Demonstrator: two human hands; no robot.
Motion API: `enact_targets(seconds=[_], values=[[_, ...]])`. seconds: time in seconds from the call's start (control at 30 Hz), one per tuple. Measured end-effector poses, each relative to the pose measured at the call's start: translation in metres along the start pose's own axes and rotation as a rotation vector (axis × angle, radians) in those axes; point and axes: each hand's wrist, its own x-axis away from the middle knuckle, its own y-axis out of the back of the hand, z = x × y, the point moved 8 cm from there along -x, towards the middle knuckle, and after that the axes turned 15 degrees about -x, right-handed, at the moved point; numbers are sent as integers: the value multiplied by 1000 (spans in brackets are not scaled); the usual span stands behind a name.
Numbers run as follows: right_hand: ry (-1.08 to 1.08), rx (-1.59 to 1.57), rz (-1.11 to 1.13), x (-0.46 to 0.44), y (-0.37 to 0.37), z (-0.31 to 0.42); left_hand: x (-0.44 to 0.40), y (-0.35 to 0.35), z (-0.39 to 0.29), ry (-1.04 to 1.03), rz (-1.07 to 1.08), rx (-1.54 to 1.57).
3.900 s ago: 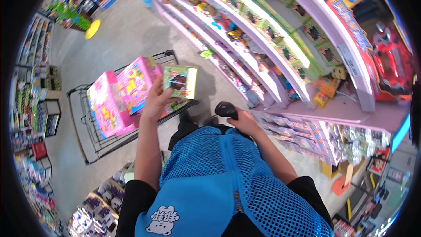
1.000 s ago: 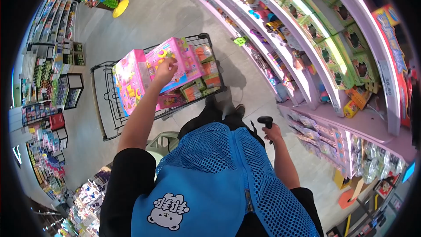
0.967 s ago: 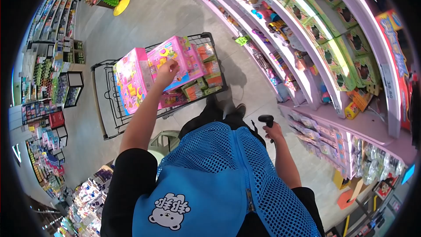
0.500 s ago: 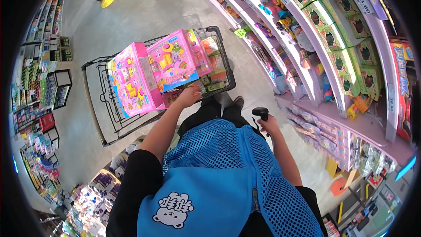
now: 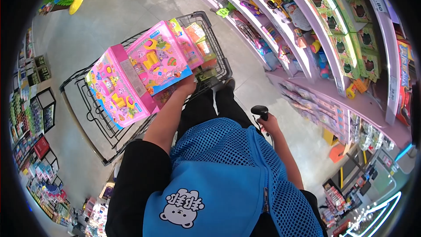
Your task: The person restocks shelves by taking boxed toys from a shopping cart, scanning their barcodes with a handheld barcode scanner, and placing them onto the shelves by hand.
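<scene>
My left hand (image 5: 187, 86) reaches into the black wire shopping cart (image 5: 73, 125) at the lower edge of a pink toy box (image 5: 154, 57). Its fingers are hidden by that box, so I cannot see whether they grip it. A second pink toy box (image 5: 116, 88) leans beside the first, nearer the cart's handle. Behind them, smaller colourful packages (image 5: 199, 35) stand in the cart's far end. Down at my side, my right hand (image 5: 271, 125) is closed around a black handheld barcode scanner (image 5: 259, 111), its rounded head pointing up.
Curved pink shelves (image 5: 307, 90) with toys and green boxes (image 5: 346, 30) run along the right. Packed display racks (image 5: 33, 123) line the left side. A plant (image 5: 59, 1) and a yellow disc (image 5: 77, 2) are at the far left. Grey floor (image 5: 127, 8) surrounds the cart.
The cart and its boxes have shifted left and turned slightly in view. My left hand has moved up, its fingers now out of sight behind the pink box. My right hand keeps the scanner.
</scene>
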Motion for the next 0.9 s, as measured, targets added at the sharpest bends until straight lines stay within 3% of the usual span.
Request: enact_targets(seconds=[0.13, 0.33, 0.57, 0.7, 0.8, 0.9], values=[[-6, 3, -18, 10, -6, 8, -9, 2, -16, 74, 97, -62], [36, 107, -35, 24, -9, 25, -42, -23, -4, -16, 84, 121], [48, 111, 1, 13, -2, 15, -32, -25, 10, 303, 66, 199], [67, 123, 18, 1, 7, 9, -12, -6, -7, 112, -180, 65], [78, 123, 24, -4, 17, 7, -16, -15, -11, 170, 169, 270], [99, 132, -5, -2, 28, 9, -31, -22, -8, 107, 84, 212]])
